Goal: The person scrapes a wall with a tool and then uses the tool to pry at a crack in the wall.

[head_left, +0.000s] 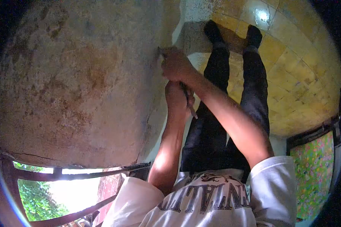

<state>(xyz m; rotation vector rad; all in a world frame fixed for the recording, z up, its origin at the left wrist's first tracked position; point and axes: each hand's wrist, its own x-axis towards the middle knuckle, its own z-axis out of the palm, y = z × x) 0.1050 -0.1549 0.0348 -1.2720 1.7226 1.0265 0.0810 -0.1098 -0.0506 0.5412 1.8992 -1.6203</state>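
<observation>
Fingers (191, 100) of the left hand (175, 96) grip a slim tool (193, 112), perhaps metal.

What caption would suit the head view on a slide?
Beside a stained wall, the left hand grips a slim object, the right hand close by.

Both arms extended up the frame. Right arm (231, 108) runs diagonally from lower right to upper centre, elbow only slightly bent; wrist crosses above the left. Left arm (169, 145) rises steeply from lower centre, nearly straight. Right hand (176, 65): upper centre, fingers curled into a grip, finger detail dark. Left hand (176, 96): just below right hand, fingers likewise curled in a grip. Contact between hands: unclear. Legs (255, 83) stretched toward top of frame, slightly apart.
</observation>
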